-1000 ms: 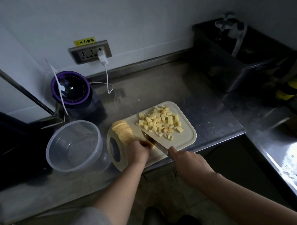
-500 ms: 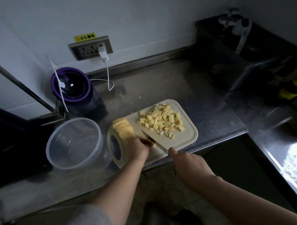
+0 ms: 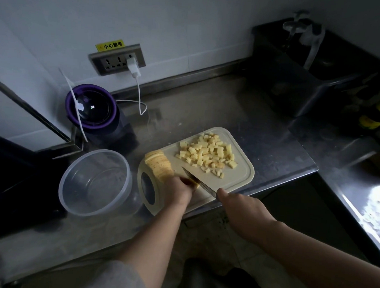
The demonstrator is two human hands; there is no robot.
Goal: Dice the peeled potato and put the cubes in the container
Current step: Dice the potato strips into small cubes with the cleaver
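On the cutting board, right hand slices potato with knife.

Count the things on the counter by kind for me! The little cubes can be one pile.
Bowl: 1
Board: 1
Knife: 1
Cube pile: 1
Slice stack: 1
Purple appliance: 1
Total: 6
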